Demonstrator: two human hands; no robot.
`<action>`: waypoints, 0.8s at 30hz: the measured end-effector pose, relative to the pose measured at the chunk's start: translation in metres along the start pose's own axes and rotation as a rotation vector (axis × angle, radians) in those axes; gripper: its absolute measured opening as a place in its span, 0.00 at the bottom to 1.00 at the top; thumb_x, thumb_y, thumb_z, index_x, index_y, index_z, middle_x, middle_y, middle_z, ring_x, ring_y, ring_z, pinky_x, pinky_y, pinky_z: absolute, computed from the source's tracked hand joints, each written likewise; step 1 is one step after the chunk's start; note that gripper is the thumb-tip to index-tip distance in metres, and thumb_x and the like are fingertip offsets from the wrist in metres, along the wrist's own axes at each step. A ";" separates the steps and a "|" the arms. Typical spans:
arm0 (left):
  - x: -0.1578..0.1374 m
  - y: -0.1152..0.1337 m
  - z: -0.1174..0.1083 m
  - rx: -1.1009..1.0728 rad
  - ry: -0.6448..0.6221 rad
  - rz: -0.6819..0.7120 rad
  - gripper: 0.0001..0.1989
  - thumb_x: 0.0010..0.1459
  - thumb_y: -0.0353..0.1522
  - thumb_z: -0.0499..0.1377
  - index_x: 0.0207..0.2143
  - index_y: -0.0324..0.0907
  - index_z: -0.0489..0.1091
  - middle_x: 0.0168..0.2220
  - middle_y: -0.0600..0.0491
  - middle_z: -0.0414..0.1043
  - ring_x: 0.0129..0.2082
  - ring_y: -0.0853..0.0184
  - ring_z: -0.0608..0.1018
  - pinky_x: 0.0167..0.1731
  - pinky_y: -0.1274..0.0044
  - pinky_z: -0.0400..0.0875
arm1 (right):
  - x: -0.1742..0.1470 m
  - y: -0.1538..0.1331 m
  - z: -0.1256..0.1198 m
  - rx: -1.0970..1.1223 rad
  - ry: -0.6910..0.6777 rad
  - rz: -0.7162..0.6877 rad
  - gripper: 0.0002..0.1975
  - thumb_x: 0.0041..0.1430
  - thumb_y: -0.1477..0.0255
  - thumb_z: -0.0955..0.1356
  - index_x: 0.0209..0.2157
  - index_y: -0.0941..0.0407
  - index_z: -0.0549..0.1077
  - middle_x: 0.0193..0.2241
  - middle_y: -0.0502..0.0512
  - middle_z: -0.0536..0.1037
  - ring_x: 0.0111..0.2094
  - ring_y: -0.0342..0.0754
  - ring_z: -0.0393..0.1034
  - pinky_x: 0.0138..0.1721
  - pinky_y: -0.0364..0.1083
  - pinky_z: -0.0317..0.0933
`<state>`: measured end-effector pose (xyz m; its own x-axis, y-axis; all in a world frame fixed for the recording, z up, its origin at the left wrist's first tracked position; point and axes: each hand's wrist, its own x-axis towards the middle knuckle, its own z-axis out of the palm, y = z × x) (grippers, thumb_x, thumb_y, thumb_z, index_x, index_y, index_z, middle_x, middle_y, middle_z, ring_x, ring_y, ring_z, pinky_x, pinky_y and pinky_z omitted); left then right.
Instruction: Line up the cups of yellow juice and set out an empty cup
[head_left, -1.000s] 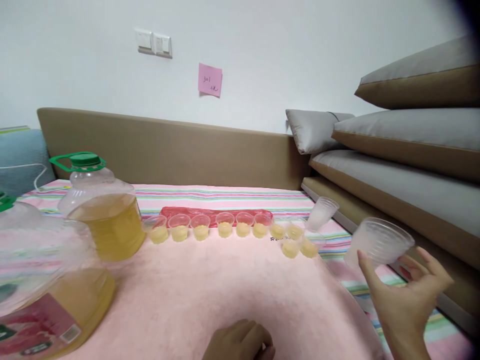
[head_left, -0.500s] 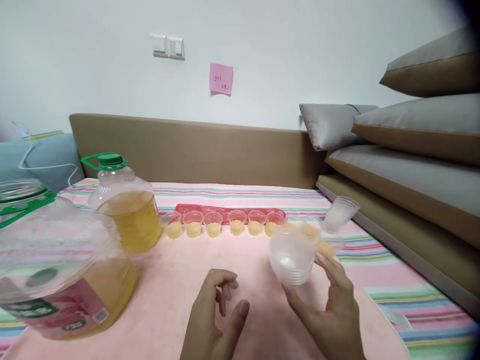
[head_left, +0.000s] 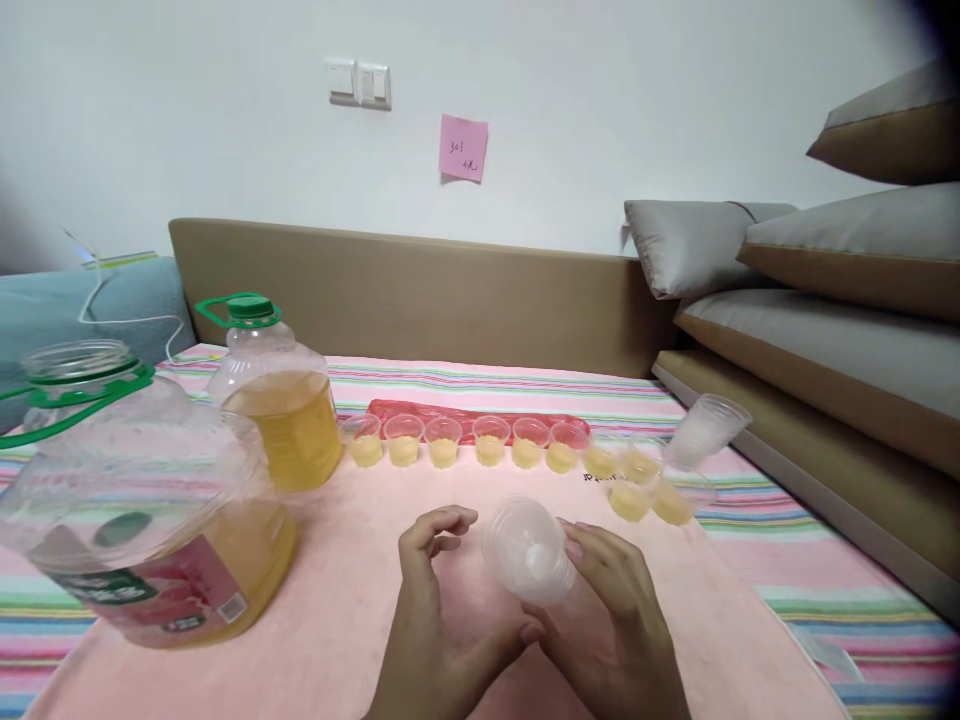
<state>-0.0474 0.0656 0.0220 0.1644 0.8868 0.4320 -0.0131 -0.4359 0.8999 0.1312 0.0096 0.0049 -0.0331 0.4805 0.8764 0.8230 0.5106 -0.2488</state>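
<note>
A stack of clear plastic cups (head_left: 526,552) is gripped between the thumb and fingers of my right hand (head_left: 611,610), tilted with its mouth towards me. Close by on its left, my left hand (head_left: 442,610) holds nothing; its fingers are curved and apart, and its thumb tip reaches under the stack near my right thumb. Beyond my hands, a row of small clear cups with yellow liquid (head_left: 490,450) runs across the pink cloth (head_left: 360,570). At the row's right end several such cups (head_left: 628,500) stand bunched together.
On the left stand a large open jug (head_left: 180,570) and a green-capped jug (head_left: 292,425), both holding yellow liquid. A second stack of cups (head_left: 705,432) leans at the right. Behind the row lies a red plastic bag (head_left: 457,420). Grey cushions (head_left: 840,330) are piled at the right.
My right hand has brought the cup stack left and towards me, close to my left hand. The cups at the right end of the row are now uncovered. The view has shifted slightly.
</note>
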 end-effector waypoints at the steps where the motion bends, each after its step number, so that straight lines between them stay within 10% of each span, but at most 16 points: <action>1: 0.000 -0.001 0.000 0.002 -0.001 -0.009 0.40 0.48 0.57 0.69 0.56 0.53 0.59 0.56 0.51 0.65 0.59 0.53 0.68 0.59 0.58 0.59 | -0.001 0.000 0.000 0.001 -0.003 -0.002 0.24 0.73 0.74 0.70 0.66 0.56 0.61 0.60 0.67 0.65 0.57 0.66 0.62 0.53 0.66 0.60; 24: 0.001 0.001 -0.001 0.035 -0.036 -0.060 0.33 0.56 0.43 0.69 0.56 0.52 0.55 0.54 0.53 0.64 0.57 0.59 0.69 0.59 0.60 0.60 | -0.003 0.001 0.003 -0.042 -0.034 -0.048 0.22 0.74 0.79 0.68 0.65 0.55 0.62 0.60 0.68 0.66 0.57 0.66 0.63 0.52 0.65 0.58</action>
<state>-0.0480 0.0664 0.0234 0.1997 0.9055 0.3744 0.0321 -0.3880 0.9211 0.1303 0.0106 0.0007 -0.0914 0.4802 0.8724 0.8432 0.5035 -0.1887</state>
